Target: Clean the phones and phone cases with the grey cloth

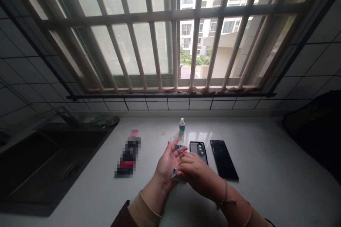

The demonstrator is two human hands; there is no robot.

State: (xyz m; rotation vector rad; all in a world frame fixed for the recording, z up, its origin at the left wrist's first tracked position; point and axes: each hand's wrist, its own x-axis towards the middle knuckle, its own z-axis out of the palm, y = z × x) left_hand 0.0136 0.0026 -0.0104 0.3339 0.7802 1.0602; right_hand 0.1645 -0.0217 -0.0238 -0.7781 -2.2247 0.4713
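Left hand: clasped around clear case.
Right hand: pinched on grey cloth.
Wiping: seemingly underway, unfinished.
Phone: uncased.

At the frame's centre, the left hand partly hides a clear case, and the right hand covers much of a small grey thing, too little shown to name, and the lower end of a phone case. Left of centre, pixel blocks blur a dark and red item; the bottle's label is too small to read. The left edge cuts off the sink, the right edge a bulky black shape, the bottom edge both sleeves.
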